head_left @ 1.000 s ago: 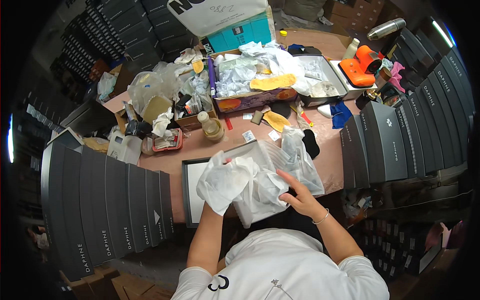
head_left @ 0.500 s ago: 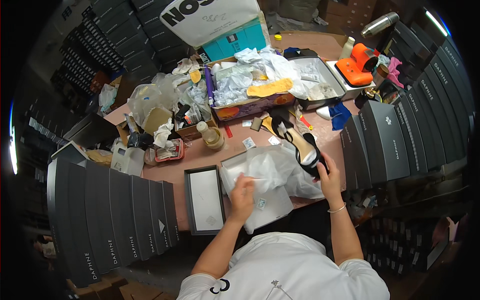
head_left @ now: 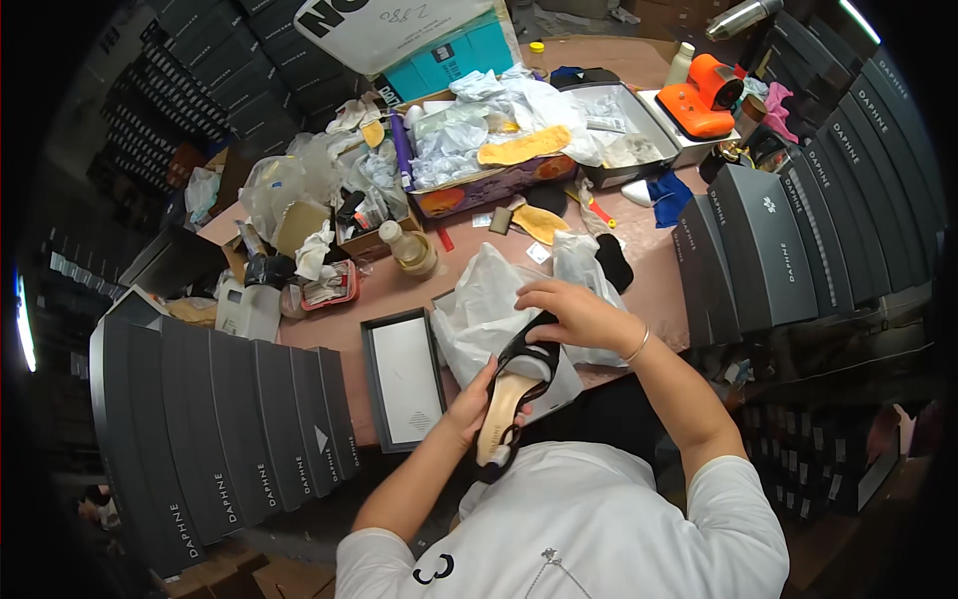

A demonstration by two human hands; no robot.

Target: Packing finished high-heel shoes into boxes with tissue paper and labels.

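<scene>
A black high-heeled shoe with a tan insole sits just below the centre of the frame, held between both hands over the near edge of the table. The left hand grasps it from the lower left, fingers wrapped around its middle, while the right hand closes over the black straps at its upper end. White tissue paper lies crumpled directly beneath and behind the shoe, spilling from an open box whose walls are mostly hidden by it (only a corner shows). The heel end of the shoe is dark against the person's clothing and hard to make out.

Left of the hands, a dark box lid with a pale grey inside lies flat. Rows of dark grey shoeboxes with white lettering stand on end at the lower left, and more fan along the right edge. At top centre, a teal carton sits under a white sign with bold black letters, cut off by the frame.
</scene>
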